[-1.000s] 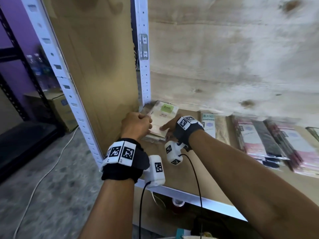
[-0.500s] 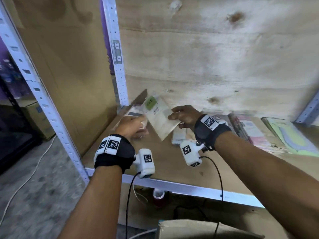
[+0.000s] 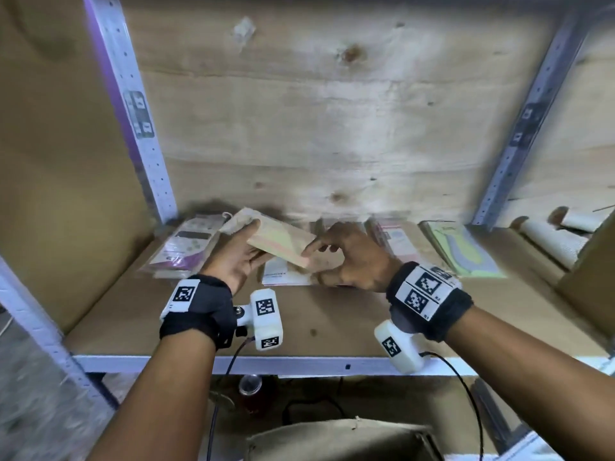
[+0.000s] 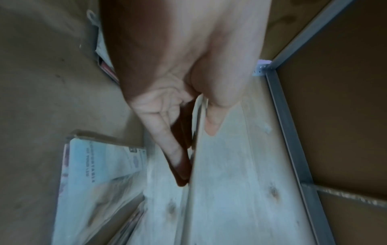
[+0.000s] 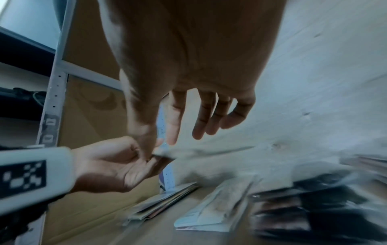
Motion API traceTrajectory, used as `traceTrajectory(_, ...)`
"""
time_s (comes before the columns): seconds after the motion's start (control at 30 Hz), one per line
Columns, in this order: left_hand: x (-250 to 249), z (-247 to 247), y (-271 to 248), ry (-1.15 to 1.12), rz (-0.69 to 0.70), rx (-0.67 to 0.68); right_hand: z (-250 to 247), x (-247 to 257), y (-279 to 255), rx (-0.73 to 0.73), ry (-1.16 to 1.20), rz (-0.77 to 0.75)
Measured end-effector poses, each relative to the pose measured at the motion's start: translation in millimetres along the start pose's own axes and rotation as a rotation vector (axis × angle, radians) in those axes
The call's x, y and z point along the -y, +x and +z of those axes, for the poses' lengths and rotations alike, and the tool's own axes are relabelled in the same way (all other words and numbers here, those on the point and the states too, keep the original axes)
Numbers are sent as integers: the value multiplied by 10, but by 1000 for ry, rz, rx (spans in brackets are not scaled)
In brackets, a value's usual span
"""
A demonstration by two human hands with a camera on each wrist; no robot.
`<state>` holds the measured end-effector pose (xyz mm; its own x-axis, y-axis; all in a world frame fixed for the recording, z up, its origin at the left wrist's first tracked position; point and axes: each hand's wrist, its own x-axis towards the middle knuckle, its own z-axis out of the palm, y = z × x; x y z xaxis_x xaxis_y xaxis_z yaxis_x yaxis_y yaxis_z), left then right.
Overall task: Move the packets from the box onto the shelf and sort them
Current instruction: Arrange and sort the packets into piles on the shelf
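Packet [image 3: 278, 242], flat and tan with a pale yellow and pink face, is held up above the shelf [image 3: 186, 314], tilted, between the two hands. Left hand [image 3: 238, 257] has it: the thumb lies along the top near the far left corner and the fingers run underneath, as the left wrist view shows with the packet edge pinched between thumb and fingers. Right hand [image 3: 349, 261] is just right of it with fingers spread and loosely bent; the index fingertip meets the packet's near right edge, and the right wrist view shows nothing held in that palm.

On the shelf board below lie other packets: a purple-and-white pile [image 3: 188, 244] at the far left, a white packet [image 3: 283, 276] under the hands, pink ones [image 3: 396, 237] further right, and a green packet [image 3: 462, 249] near the right post. Box [image 3: 336, 440] sits on the floor, near, under the shelf edge.
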<state>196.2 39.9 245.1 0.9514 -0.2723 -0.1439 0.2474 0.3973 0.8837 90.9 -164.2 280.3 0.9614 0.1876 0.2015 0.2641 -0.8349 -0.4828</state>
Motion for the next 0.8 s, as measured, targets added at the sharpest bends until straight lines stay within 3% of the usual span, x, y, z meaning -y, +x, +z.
traceTrajectory(0.07, 93, 61, 6, 48, -8, 0, -74, -136, -135, -10, 47, 56)
traceTrajectory(0.2, 222, 186, -18, 132, -101, 99, -143, -481, -304, -199, 206, 206)
traceTrajectory(0.3, 280, 292, -35, 136, -147, 188, -79, -661, -419, -98, 433, 314)
traceTrajectory(0.43, 386, 396, 17, 181, -159, 216, 48, -795, -539, 35, 655, 274)
traceTrajectory(0.67, 403, 362, 223, 217, 63, 31, 87, -914, -583, 61, 800, 244)
traceTrajectory(0.8, 441, 376, 281, 398, 111, -79, 141, -1005, -686, 55, 823, 263)
